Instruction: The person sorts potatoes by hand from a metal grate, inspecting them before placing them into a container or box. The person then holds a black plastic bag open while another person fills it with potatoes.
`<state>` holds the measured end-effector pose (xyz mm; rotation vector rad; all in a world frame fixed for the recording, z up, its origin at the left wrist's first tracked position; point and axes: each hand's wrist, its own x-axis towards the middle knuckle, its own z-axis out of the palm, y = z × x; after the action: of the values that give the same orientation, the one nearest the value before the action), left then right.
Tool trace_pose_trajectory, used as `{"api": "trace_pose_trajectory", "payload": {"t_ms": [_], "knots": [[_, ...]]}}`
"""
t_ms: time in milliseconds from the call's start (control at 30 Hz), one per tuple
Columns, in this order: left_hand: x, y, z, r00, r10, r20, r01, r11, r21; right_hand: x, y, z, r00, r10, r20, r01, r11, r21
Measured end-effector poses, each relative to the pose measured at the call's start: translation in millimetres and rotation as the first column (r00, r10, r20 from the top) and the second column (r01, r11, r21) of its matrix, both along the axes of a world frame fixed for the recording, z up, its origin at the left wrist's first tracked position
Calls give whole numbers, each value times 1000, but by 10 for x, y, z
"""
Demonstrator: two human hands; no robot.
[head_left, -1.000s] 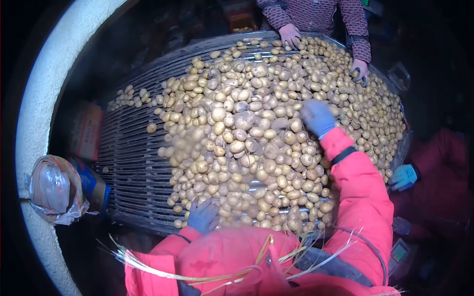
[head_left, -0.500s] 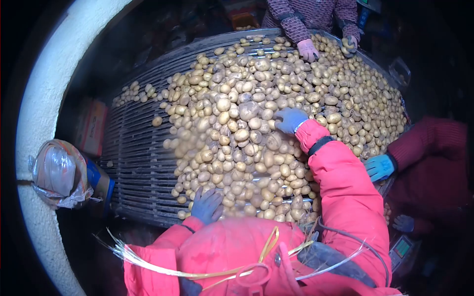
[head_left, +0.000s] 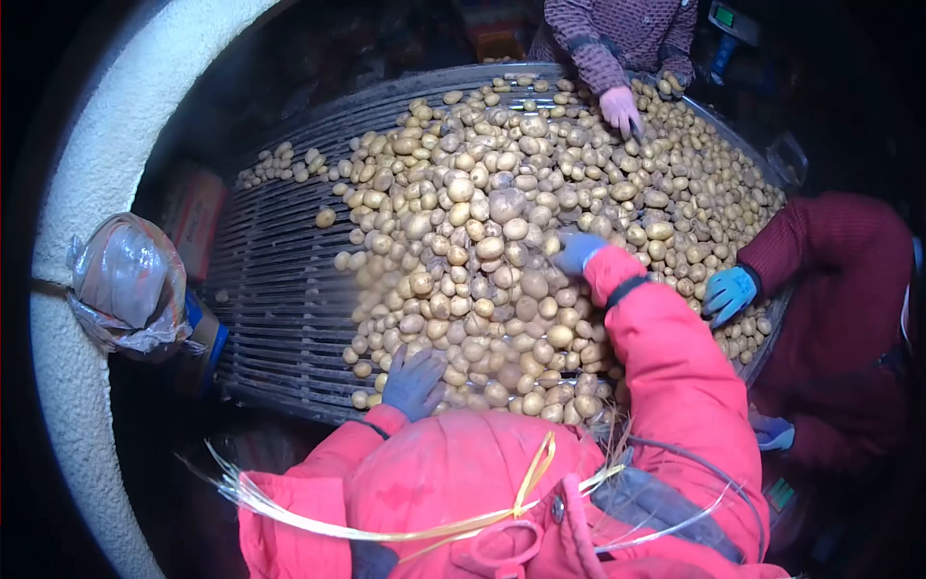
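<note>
A broad heap of potatoes (head_left: 453, 236) covers much of a slatted sorting table (head_left: 280, 289). My left hand (head_left: 413, 382), in a grey-blue glove, lies on the near edge of the heap with its fingers spread, touching potatoes. Farther in, my right hand (head_left: 581, 252), in a blue glove, reaches down among potatoes at the middle of the heap. Its fingers are blurred and partly hidden, so I cannot make out whether it grips one. Both my sleeves are pink.
Across the table, a person in a patterned sleeve has a pink-gloved hand (head_left: 619, 108) on the potatoes. At the right, a person in dark red rests a blue-gloved hand (head_left: 730, 293) at the heap. A plastic-wrapped bundle (head_left: 130, 280) and a white curved post (head_left: 72, 405) stand left.
The whole view has shifted slightly. My right hand has moved a little toward me and now looks blurred. The person at the right leans farther in over the table edge.
</note>
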<state>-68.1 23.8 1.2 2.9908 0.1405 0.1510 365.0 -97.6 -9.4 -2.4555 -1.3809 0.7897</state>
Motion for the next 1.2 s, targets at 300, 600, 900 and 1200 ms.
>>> {"api": "trace_pose_trajectory", "payload": {"t_ms": [300, 600, 900, 1200], "knots": [[3, -2, -37, 999, 11, 31, -11, 1000, -13, -823, -777, -53, 996, 59, 66, -81, 915, 396], [-7, 28, -36, 1000, -21, 19, 21, 1000, -4, -102, -1266, 38, 270, 70, -960, 653, 720, 236], [-10, 76, -58, 999, -48, 23, 49, 999, -13, -115, -200, 52, 862, -501, 73, 495, 865, 87], [-17, 64, -61, 999, -36, 34, 37, 999, -12, 177, 65, 98, 932, -349, -94, 335, 933, -135]]}}
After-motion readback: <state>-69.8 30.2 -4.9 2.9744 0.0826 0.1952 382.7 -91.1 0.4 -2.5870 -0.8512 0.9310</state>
